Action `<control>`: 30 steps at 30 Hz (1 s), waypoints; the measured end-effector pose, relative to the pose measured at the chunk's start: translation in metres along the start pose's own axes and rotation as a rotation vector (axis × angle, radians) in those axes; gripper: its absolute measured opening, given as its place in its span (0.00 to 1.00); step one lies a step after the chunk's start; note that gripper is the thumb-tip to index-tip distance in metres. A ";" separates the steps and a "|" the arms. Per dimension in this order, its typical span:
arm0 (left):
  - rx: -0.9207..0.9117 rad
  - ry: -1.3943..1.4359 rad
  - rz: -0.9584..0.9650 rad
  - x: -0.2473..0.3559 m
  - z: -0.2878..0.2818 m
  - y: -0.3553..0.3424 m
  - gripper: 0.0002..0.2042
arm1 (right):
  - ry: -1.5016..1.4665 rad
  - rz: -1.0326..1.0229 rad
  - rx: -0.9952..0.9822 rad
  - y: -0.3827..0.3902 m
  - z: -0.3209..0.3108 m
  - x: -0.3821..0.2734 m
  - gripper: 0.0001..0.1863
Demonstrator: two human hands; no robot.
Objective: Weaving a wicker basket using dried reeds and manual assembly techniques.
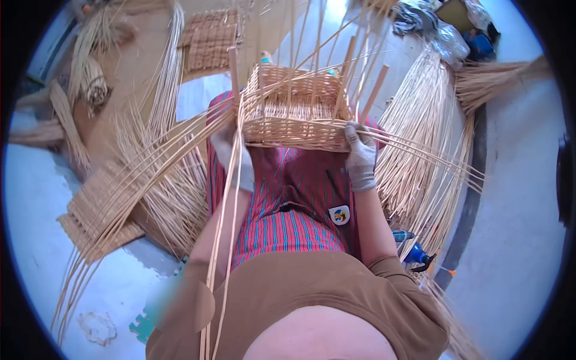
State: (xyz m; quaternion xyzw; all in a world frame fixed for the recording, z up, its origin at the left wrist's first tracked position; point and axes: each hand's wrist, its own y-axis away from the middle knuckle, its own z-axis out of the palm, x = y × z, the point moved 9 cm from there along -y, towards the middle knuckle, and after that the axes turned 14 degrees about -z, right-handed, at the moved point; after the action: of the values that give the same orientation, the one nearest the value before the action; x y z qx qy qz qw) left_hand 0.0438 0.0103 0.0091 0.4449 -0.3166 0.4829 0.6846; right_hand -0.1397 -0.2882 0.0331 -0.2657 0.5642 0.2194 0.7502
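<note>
A half-woven wicker basket (294, 108) is rested on the lap, on a red striped cloth (288, 204), with its stakes standing up and long loose canes (150, 174) fanning out to the left. The gloved right hand (360, 157) is closed on the basket's near right corner over the weaving strands, while the gloved left hand (231, 157) is pressed at the near left corner, its grip partly hidden by canes. The step is judged best done with the basket kept steady and each strand drawn snug against the row below.
</note>
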 end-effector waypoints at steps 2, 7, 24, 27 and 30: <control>0.005 -0.323 0.541 -0.005 -0.005 0.036 0.06 | -0.031 0.025 0.014 0.002 0.017 0.008 0.06; -0.382 -0.907 0.070 -0.009 0.106 -0.014 0.11 | 0.238 -0.278 0.016 0.006 0.028 -0.013 0.10; -0.153 -1.209 0.084 0.010 0.141 -0.027 0.33 | 0.006 -0.375 -0.048 -0.002 0.045 -0.077 0.15; -0.080 -0.971 0.043 0.014 0.123 -0.023 0.23 | -0.017 -0.216 -0.138 -0.009 0.043 -0.086 0.08; -0.074 -0.629 0.652 0.068 0.138 0.030 0.10 | 0.066 -0.273 0.215 -0.036 -0.063 -0.084 0.08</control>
State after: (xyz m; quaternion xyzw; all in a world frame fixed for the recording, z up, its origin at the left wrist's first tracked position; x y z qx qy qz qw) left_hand 0.0379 -0.0859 0.1326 0.4223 -0.6497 0.5031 0.3827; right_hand -0.1854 -0.3585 0.1051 -0.2654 0.5675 0.0452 0.7781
